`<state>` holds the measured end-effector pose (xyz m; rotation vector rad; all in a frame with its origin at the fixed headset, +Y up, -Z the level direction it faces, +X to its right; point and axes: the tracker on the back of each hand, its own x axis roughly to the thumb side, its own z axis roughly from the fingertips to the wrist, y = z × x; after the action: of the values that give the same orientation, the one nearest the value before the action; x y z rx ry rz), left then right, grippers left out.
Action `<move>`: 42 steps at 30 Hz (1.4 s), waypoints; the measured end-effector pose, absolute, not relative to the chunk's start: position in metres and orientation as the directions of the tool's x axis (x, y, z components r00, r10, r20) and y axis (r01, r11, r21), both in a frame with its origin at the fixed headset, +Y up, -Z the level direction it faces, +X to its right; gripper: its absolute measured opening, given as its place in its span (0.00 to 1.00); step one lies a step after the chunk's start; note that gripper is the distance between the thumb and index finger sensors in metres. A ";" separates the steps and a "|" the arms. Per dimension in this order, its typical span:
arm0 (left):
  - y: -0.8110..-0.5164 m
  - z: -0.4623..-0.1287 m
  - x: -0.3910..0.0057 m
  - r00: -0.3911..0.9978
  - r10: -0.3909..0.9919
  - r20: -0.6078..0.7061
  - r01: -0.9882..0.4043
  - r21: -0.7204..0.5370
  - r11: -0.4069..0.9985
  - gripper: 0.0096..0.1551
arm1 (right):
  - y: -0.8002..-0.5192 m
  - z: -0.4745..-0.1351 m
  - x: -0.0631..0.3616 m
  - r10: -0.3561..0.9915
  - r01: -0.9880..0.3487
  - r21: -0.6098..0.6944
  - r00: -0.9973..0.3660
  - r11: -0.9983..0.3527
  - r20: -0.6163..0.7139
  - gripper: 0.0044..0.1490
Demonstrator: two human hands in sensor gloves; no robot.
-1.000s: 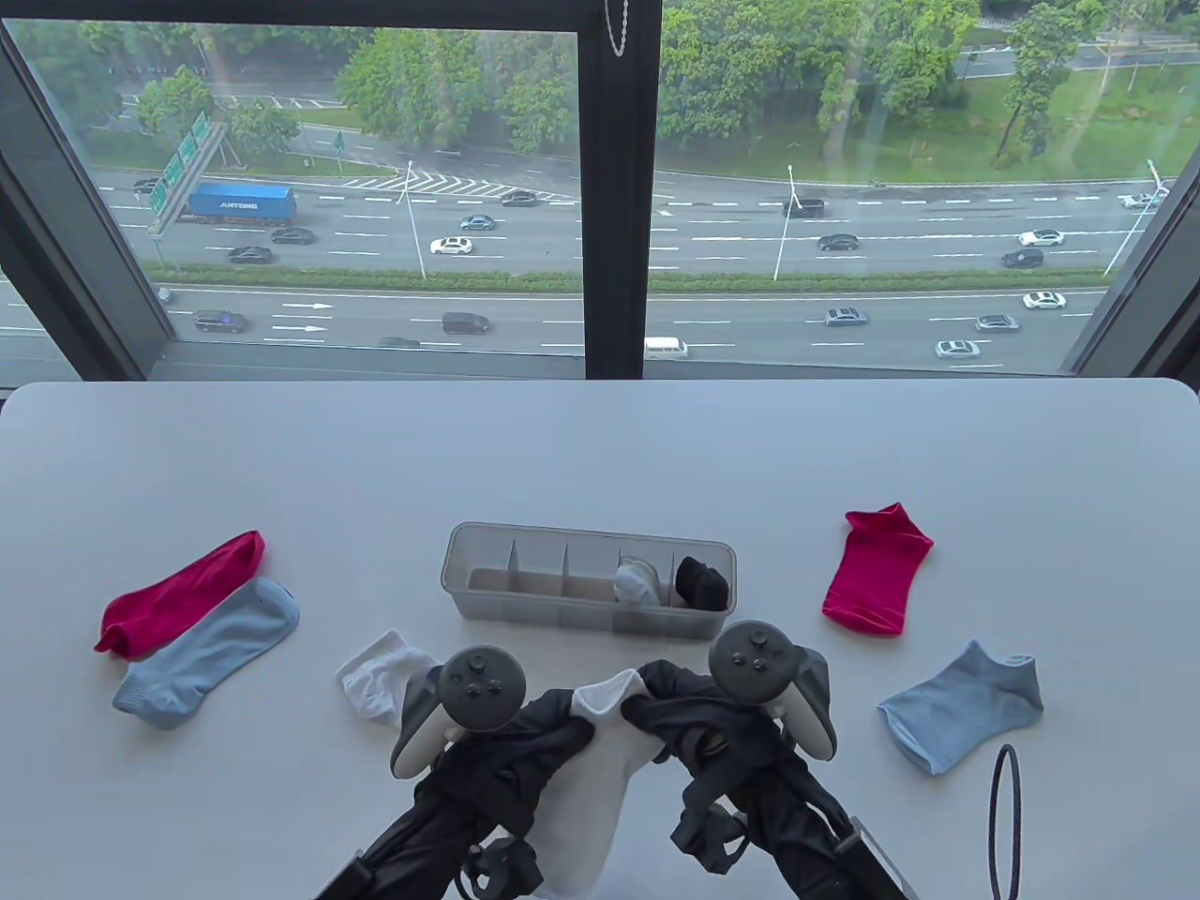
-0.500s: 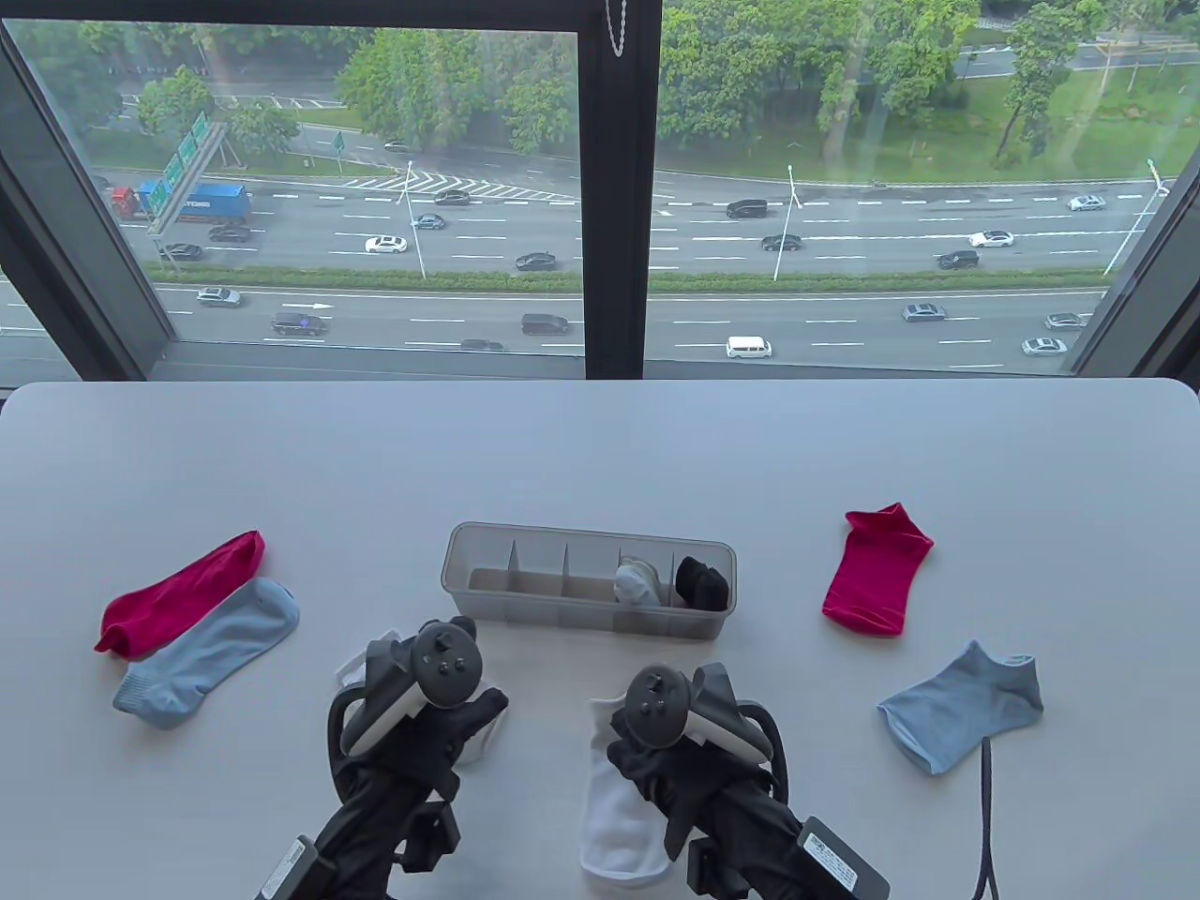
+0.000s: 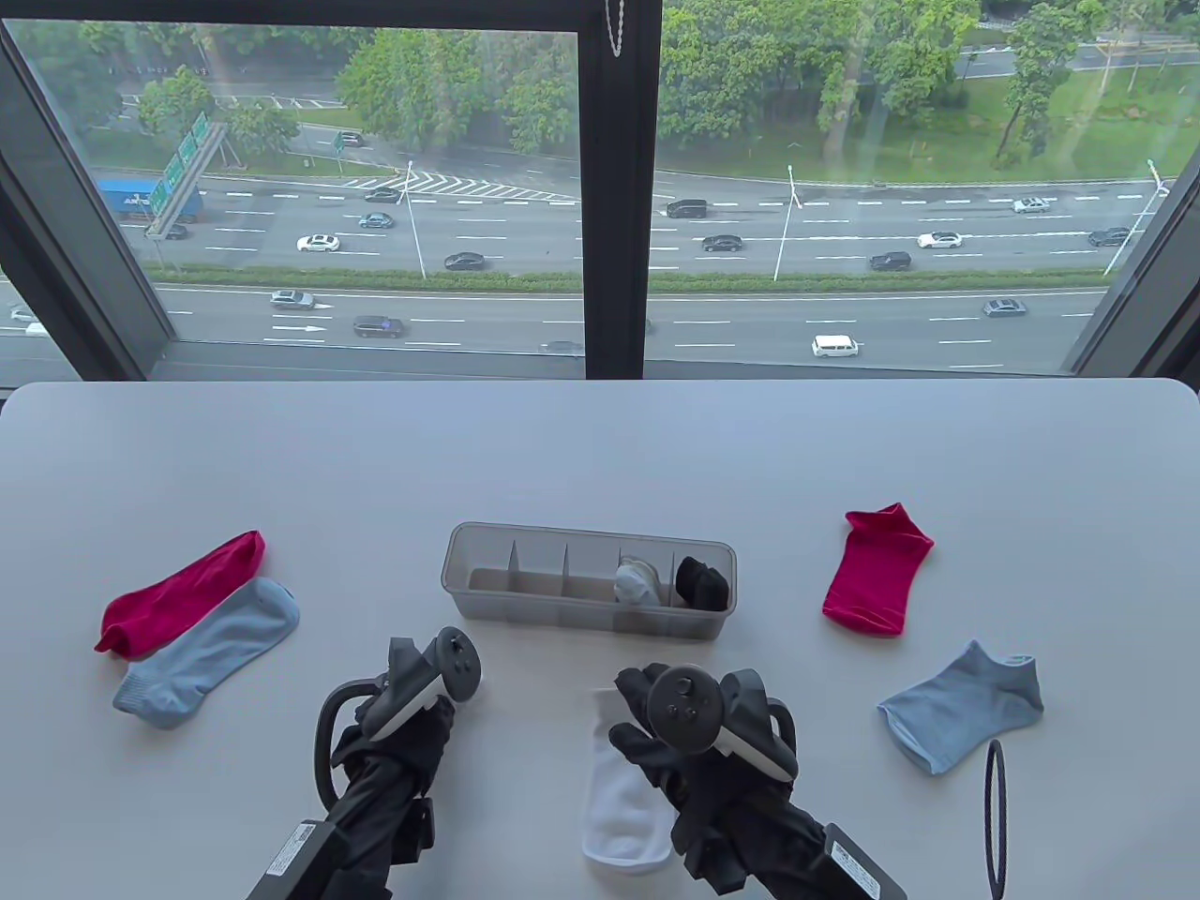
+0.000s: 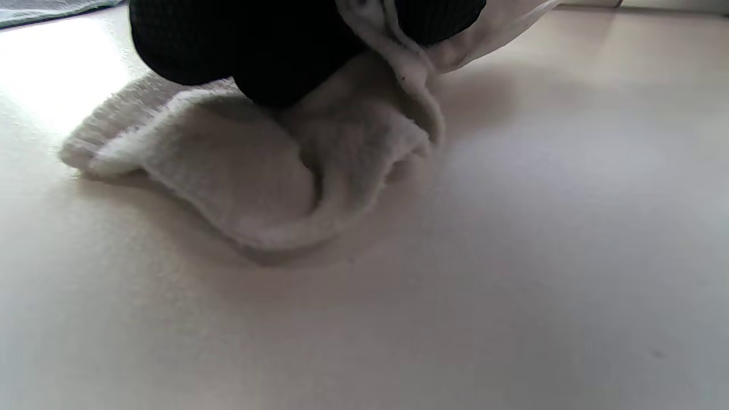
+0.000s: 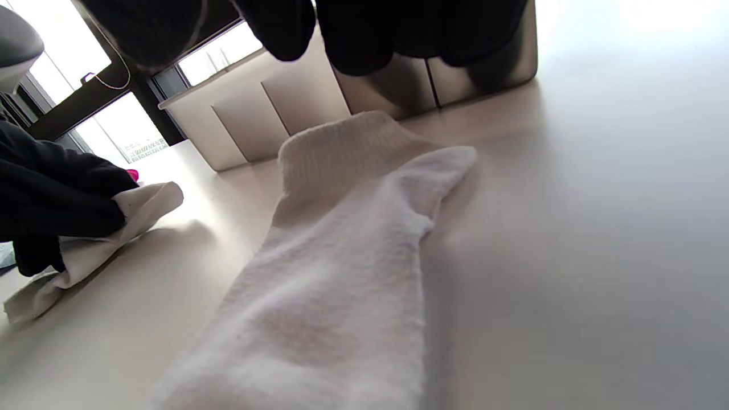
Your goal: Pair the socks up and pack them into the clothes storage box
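L hand (image 3: 398,741) sits near the front edge, left of centre, fingers bunched round a crumpled white sock (image 4: 256,171); wrist cam shows the cloth pinched and its lower part resting on the table (image 3: 600,450). From above that sock is hidden under the glove and tracker. R hand (image 3: 689,750) hovers over the cuff end of the other white sock (image 3: 623,797), which lies flat, toe toward the near edge; fingers hang loose above the cuff w/ nothing in them, apart from the cloth in the wrist cam.

Storage box (image 3: 589,579) stands just beyond both hands, centre. Its two rightmost slots are filled: a grey-white bundle (image 3: 637,581) and a black bundle (image 3: 703,581); other slots bare.

Far left: red sock (image 3: 183,591) w/ a light blue sock (image 3: 211,652) touching its near side. Right: 2nd red sock (image 3: 877,572), and nearer, a 2nd blue sock (image 3: 961,703). A dark cable loop (image 3: 996,816) at the near right edge, just beside that blue sock.
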<state>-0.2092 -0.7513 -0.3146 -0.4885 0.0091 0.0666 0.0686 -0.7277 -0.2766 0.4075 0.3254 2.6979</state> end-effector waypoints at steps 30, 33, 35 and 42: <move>-0.703 -0.289 -0.170 0.764 0.635 0.116 -0.544 -0.414 0.730 0.35 | -0.703 -0.285 0.109 0.710 -0.688 0.174 -0.686 -0.704 0.159 0.28; -0.692 -0.284 -0.158 0.602 0.732 0.319 -0.580 -0.455 0.676 0.46 | -0.700 -0.282 0.093 0.704 -0.660 0.248 -0.678 -0.709 0.209 0.28; -0.691 -0.280 -0.145 0.549 0.760 0.349 -0.533 -0.554 0.640 0.54 | -0.699 -0.279 0.081 0.696 -0.618 0.325 -0.670 -0.716 0.257 0.32; -0.694 -0.277 -0.132 0.675 0.671 0.307 -0.551 -0.394 0.735 0.23 | -0.695 -0.274 0.080 0.688 -0.653 0.216 -0.690 -0.726 0.226 0.33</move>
<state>-0.1317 -0.6936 -0.2767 -0.2804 -0.4548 0.6975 0.0802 -0.6950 -0.2741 0.3777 0.1520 2.3586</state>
